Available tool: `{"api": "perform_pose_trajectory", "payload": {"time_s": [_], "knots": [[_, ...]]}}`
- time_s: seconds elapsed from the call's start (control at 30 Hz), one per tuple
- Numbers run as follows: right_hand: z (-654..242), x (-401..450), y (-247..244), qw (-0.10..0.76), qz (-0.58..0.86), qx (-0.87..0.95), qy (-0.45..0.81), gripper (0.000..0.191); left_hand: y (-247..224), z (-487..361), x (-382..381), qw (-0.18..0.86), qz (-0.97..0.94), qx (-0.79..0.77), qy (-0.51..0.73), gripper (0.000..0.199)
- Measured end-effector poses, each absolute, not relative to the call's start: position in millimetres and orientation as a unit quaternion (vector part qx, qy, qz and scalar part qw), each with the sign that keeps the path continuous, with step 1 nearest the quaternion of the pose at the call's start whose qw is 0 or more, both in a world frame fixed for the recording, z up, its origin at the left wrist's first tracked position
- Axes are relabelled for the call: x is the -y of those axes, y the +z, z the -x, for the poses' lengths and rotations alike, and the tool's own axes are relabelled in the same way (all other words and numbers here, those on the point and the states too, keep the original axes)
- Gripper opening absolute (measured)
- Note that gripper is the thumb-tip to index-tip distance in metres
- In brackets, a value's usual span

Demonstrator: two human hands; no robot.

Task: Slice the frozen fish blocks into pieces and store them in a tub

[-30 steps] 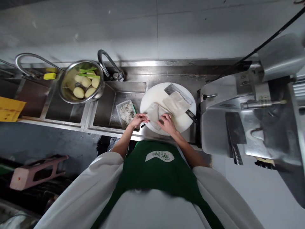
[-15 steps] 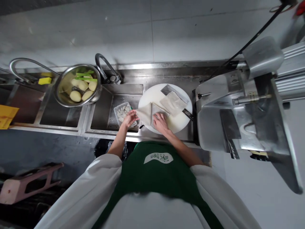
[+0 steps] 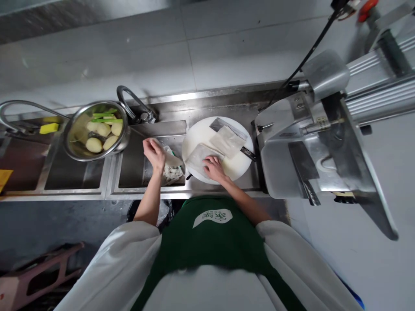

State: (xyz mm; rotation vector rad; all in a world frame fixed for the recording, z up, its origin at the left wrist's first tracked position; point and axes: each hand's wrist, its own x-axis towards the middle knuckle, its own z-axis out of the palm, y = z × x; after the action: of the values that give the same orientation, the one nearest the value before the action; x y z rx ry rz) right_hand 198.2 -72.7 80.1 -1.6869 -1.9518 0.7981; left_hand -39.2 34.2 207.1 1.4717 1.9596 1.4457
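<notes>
My left hand [image 3: 154, 154] is closed on one edge of a thin pale sheet [image 3: 172, 159], over the sink and left of the round white chopping board [image 3: 235, 169]. On the board, my right hand [image 3: 214, 168] lies with slightly bent fingers on more of these pale sheets [image 3: 197, 159]. Beyond it, another pile of sheets [image 3: 228, 141] covers the middle of a cleaver [image 3: 248, 153], leaving its black handle and part of the blade showing. Below the lifted sheet, a plastic container [image 3: 173, 172] of whitish pieces stands in the sink, partly hidden.
A steel bowl [image 3: 68, 144] with peeled potatoes and green stalks sits to the left, beside a faucet [image 3: 132, 101]. On the right stands a metal slicing machine [image 3: 279, 164], with a second cleaver [image 3: 303, 162] lying on it. A yellow sponge [image 3: 49, 128] is far left.
My left hand has moved left and up from the board's edge, drawing a pale sheet away over the container. My right hand stays on the sheets. The whole view has shifted slightly.
</notes>
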Motion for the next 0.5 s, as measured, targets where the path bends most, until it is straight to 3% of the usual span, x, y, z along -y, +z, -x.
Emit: {"api": "perform_pose_trajectory", "payload": {"time_s": [0.1,0.2,0.3,0.37,0.5], "knots": [[-193.0,56.9,94.5,0.335,0.599,0.609,0.399,0.032,245.2,24.4,-24.1,0.190,-0.607,-0.612,0.469,0.037],[-189.5,42.6,105.6,0.467,0.484,0.458,0.581,0.047,268.0,-3.5,-12.0,0.278,-0.659,-0.549,0.434,0.042],[-195.4,40.6,106.8,0.503,0.365,0.300,0.724,0.045,266.2,-34.5,-9.8,0.391,-0.657,-0.509,0.395,0.043],[-206.6,48.3,102.4,0.515,0.368,0.233,0.738,0.047,252.3,-52.1,-15.6,0.462,-0.642,-0.489,0.368,0.041],[-239.4,72.2,88.3,0.578,0.492,0.137,0.637,0.054,210.9,-79.9,-40.2,0.546,-0.586,-0.504,0.324,0.033]]}}
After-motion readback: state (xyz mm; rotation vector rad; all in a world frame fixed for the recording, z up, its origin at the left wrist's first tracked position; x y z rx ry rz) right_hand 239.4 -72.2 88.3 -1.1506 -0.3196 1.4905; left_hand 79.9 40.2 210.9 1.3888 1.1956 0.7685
